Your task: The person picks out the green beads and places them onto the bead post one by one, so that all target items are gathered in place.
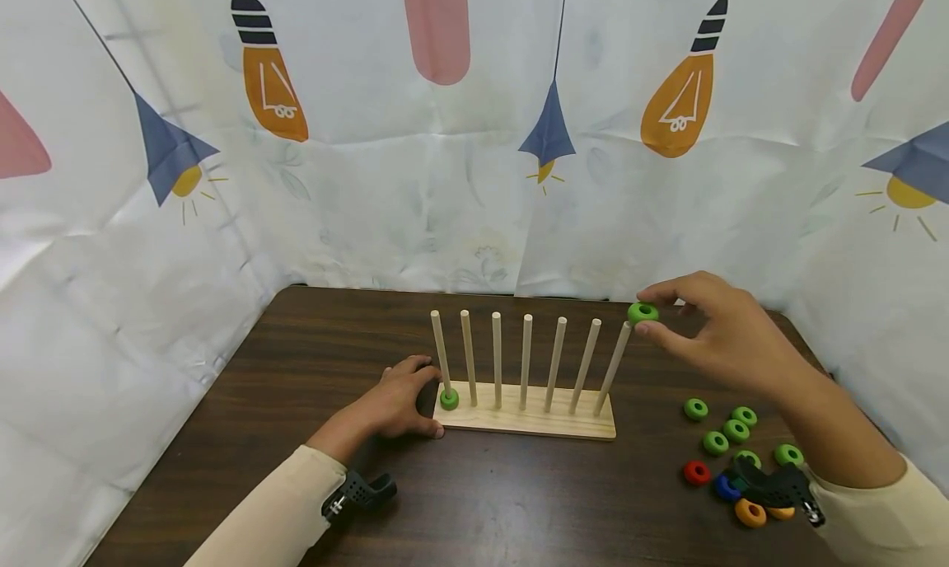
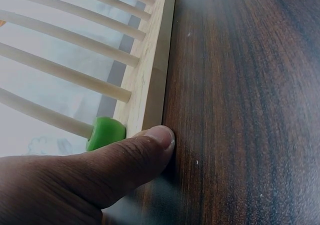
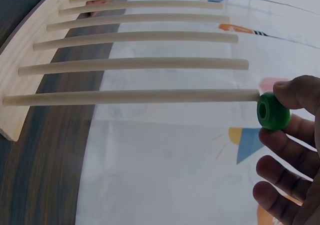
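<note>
A wooden peg rack (image 1: 519, 419) with a row of upright pegs stands on the dark table. One green ring (image 1: 449, 400) sits at the foot of its leftmost peg. My left hand (image 1: 400, 400) holds the left end of the base, with the thumb (image 2: 150, 142) against the front edge and the fingers toward the back. Up at the tip of the rightmost peg (image 3: 150, 96), my right hand (image 1: 715, 324) pinches another green ring (image 3: 272, 111) between thumb and forefinger. That ring is beside the peg's tip, its hole not over it; the other right fingers are spread loosely.
Several loose green rings (image 1: 715, 443) lie at the table's right, below the right forearm. Near them are a red ring (image 1: 697, 472), a blue ring (image 1: 726, 488) and orange rings (image 1: 750, 513), partly hidden by the wrist strap. A patterned sheet (image 1: 474, 204) hangs behind the table.
</note>
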Available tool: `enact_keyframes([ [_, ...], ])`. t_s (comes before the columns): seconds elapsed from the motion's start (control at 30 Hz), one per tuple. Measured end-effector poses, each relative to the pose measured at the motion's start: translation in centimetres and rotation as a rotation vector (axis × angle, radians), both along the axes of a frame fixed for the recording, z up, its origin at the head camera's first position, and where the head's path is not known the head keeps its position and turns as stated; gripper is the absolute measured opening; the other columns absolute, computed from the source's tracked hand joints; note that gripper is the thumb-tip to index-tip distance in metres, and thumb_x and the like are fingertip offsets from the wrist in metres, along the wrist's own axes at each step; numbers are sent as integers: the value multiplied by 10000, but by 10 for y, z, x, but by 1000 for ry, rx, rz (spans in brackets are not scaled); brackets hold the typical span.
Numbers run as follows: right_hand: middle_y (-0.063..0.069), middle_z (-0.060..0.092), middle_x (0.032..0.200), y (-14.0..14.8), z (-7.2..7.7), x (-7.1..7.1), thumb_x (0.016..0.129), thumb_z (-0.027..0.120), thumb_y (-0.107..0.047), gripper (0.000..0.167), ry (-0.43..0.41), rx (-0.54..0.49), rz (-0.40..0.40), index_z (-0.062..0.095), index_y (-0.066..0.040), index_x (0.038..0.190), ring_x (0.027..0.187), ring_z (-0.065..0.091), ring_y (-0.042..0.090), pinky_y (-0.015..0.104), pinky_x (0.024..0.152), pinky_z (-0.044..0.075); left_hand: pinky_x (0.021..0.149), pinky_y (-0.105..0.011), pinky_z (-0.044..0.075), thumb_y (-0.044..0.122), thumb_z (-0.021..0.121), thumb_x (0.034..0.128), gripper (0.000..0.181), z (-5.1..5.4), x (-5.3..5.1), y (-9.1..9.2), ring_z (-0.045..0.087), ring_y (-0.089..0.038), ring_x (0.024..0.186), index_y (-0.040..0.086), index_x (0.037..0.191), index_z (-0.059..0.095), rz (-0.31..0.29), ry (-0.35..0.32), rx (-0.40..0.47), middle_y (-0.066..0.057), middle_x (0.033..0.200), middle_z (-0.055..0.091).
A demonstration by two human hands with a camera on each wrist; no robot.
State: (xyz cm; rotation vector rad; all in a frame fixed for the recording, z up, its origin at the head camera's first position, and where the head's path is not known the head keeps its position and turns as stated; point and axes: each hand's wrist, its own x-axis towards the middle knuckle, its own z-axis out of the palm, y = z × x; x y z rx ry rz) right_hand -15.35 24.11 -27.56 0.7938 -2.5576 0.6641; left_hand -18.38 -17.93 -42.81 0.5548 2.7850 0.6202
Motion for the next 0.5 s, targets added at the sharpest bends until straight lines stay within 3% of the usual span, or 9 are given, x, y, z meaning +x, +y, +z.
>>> enact_keyframes([
  [0.5, -41, 681, 1139, -11, 0, -1, 868, 840, -148, 328, -6, -4, 24, 728, -170, 1176, 950, 563, 122, 291, 786, 452, 1150, -674, 204, 371, 945, 731, 735, 1, 0, 1, 333, -455, 1441, 125, 1337, 609, -1, -3, 0, -226, 1566, 357],
])
